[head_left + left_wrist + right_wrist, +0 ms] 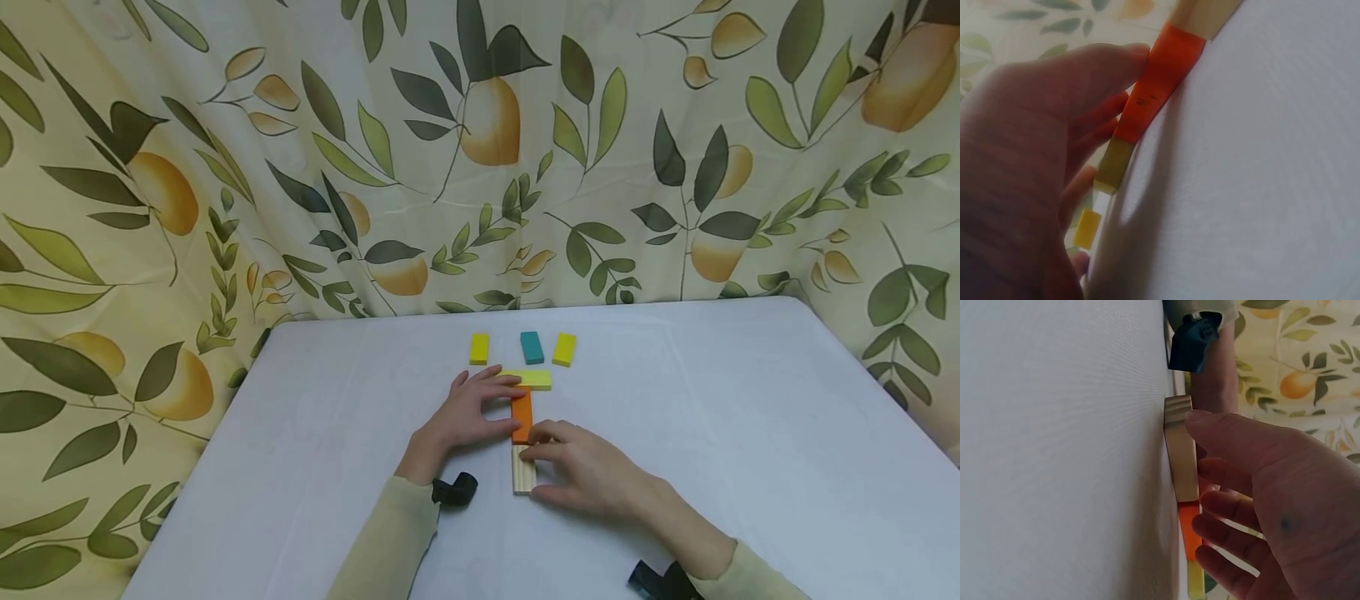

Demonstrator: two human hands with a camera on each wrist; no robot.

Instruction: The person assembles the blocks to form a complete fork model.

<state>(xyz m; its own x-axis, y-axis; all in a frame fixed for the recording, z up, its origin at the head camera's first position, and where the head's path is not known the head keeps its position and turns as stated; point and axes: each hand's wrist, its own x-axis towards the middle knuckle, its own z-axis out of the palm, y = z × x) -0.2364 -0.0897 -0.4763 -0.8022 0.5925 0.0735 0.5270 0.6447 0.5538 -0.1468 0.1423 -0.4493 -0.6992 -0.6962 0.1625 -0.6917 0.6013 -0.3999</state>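
An orange block [521, 414] lies lengthwise on the table, end to end with a plain wooden block [523, 477] nearer me. Across the orange block's far end lies a yellow block [536, 381]. My left hand [472, 408] rests at the orange block's left side, thumb at its near part and the spread fingers reaching its far end and the yellow block. The right hand [588, 467] pinches the wooden block, thumb at its near right corner and index finger across its far part. In the right wrist view the wooden block [1180, 456] shows its grained end.
Beyond the crosswise block stand a yellow block [479, 348], a teal block [532, 347] and another yellow block [564, 349] in a row. A white cloth covers the table [750, 417]. Behind hangs a curtain [645, 100] printed with fruit and leaves.
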